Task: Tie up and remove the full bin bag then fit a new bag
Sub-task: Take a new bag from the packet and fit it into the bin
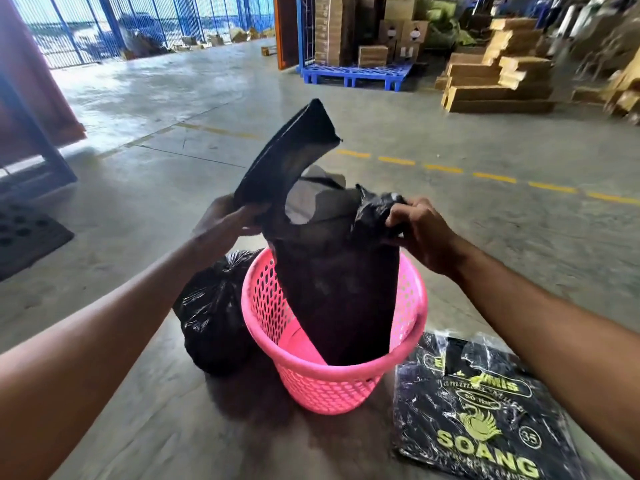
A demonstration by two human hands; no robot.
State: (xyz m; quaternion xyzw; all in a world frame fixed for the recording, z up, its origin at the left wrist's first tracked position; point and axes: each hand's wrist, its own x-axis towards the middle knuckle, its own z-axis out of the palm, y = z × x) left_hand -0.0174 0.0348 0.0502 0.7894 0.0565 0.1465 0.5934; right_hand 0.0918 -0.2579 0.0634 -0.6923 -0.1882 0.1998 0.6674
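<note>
The tied full bag already sits on the floor just left of the pink basket. The left hand and right hand each pinch a handle of the new bag, half lowered inside; spreading it over the rim remains. A pack of bags lies right.

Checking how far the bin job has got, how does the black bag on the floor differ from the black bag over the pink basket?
The tied bag is bulging and closed at its top; the new bag is flat, empty and open-mouthed. The tied bag rests on the floor beside the pink basket; the new bag hangs into it, held up by the left hand and right hand. Both are black plastic.
</note>
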